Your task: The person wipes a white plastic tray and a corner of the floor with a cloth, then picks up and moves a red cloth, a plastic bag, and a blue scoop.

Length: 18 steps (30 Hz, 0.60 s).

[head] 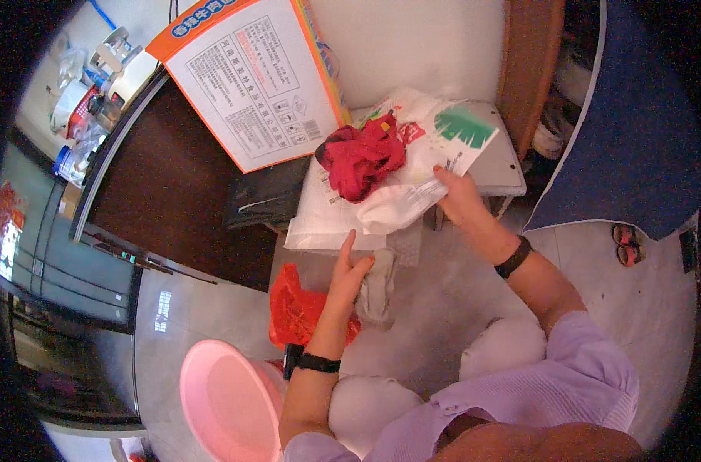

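Observation:
My right hand (459, 195) pinches the edge of a white printed plastic sack (437, 153) with a green pattern. The sack lies over a low white table (495, 176). A crumpled red cloth (365, 159) rests on top of the sack. My left hand (349, 277) is nearer to me, below the table's front edge, with its index finger extended and thumb apart. Beside its thumb is a greyish cloth (378, 289); the other fingers are hidden, so I cannot tell whether they grip it. A red plastic bag (293, 306) is to the left of that hand.
A pink basin (229, 398) stands on the tiled floor at lower left. An orange and white carton (252, 86) bearing writing leans behind the table, next to a dark cabinet (171, 190). A dark blue curtain (633, 127) hangs at right, with red sandals (628, 245) near it.

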Each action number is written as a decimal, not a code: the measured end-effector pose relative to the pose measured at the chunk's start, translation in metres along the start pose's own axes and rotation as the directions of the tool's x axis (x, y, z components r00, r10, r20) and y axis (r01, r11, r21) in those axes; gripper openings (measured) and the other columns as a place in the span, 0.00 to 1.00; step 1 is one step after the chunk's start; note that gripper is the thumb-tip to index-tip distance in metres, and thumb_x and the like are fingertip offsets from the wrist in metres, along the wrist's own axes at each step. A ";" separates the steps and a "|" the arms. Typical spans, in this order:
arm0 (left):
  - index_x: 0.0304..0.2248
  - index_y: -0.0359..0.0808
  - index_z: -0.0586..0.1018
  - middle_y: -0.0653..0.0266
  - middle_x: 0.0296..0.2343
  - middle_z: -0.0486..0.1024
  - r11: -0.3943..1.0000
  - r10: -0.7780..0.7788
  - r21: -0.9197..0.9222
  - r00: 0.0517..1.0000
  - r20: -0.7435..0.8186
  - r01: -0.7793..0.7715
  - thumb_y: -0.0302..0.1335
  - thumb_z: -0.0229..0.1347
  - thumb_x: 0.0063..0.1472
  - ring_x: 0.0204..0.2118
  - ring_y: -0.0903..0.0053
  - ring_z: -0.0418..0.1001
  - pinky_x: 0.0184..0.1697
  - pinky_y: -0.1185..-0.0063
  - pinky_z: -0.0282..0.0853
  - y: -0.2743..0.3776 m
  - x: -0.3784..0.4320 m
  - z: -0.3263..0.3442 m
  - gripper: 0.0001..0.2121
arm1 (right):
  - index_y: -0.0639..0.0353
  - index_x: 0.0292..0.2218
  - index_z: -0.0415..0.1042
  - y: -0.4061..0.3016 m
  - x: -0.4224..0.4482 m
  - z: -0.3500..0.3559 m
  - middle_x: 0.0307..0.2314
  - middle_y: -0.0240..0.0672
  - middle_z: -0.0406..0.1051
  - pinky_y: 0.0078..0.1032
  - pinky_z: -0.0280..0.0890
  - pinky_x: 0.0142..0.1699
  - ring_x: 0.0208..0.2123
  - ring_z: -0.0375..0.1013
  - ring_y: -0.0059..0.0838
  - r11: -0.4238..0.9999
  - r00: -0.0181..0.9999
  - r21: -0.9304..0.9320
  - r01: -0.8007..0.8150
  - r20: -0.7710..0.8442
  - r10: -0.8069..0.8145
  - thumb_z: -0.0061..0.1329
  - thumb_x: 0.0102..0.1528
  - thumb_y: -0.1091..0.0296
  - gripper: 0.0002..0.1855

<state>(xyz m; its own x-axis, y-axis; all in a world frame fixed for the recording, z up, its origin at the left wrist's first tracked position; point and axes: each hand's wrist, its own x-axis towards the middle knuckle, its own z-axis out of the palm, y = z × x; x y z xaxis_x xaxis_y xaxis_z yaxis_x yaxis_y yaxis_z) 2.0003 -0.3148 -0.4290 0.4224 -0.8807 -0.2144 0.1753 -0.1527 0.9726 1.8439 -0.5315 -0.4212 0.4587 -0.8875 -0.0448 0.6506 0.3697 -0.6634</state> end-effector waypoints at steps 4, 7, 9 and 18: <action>0.60 0.43 0.54 0.61 0.35 0.72 0.999 -0.005 0.039 1.000 0.006 0.004 0.23 0.53 0.56 0.35 0.80 0.69 0.40 0.82 0.65 -0.007 -0.001 -0.012 0.33 | 0.67 0.49 0.63 -0.033 -0.006 0.013 0.42 0.38 0.69 0.28 0.64 0.47 0.41 0.70 0.32 0.921 0.991 -0.368 0.130 0.022 -0.131 0.46 0.56 0.71 0.19; 0.60 0.44 0.56 0.57 0.42 0.71 0.998 -0.026 0.053 1.000 -0.009 0.027 0.25 0.54 0.55 0.43 0.72 0.69 0.47 0.79 0.64 -0.005 -0.005 -0.011 0.33 | 0.66 0.48 0.65 -0.062 -0.016 0.021 0.42 0.37 0.70 0.25 0.62 0.48 0.43 0.69 0.29 0.759 0.973 -0.612 0.223 0.097 -0.207 0.46 0.56 0.69 0.19; 0.60 0.44 0.56 0.57 0.40 0.72 0.997 -0.039 0.071 0.999 -0.014 0.040 0.26 0.54 0.55 0.42 0.73 0.70 0.47 0.78 0.64 0.001 -0.008 -0.009 0.33 | 0.69 0.44 0.68 -0.080 -0.041 0.050 0.38 0.37 0.73 0.25 0.64 0.45 0.38 0.71 0.29 0.570 0.930 -0.747 0.341 0.180 -0.320 0.46 0.57 0.67 0.17; 0.61 0.46 0.53 0.65 0.29 0.74 0.999 -0.008 0.033 0.999 0.036 0.007 0.26 0.55 0.55 0.31 0.83 0.69 0.38 0.83 0.66 -0.026 0.009 -0.011 0.35 | 0.67 0.43 0.69 -0.075 -0.003 0.022 0.36 0.32 0.72 0.21 0.60 0.45 0.37 0.67 0.21 0.517 0.925 -0.780 0.353 0.207 -0.320 0.48 0.57 0.62 0.17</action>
<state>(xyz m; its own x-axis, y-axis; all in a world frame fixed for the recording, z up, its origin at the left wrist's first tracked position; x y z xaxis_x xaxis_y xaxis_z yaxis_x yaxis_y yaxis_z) 2.0098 -0.3139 -0.4572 0.3886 -0.8950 -0.2192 0.1488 -0.1738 0.9735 1.8067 -0.5510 -0.3550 0.3413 -0.8819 0.3251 0.0266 -0.3367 -0.9412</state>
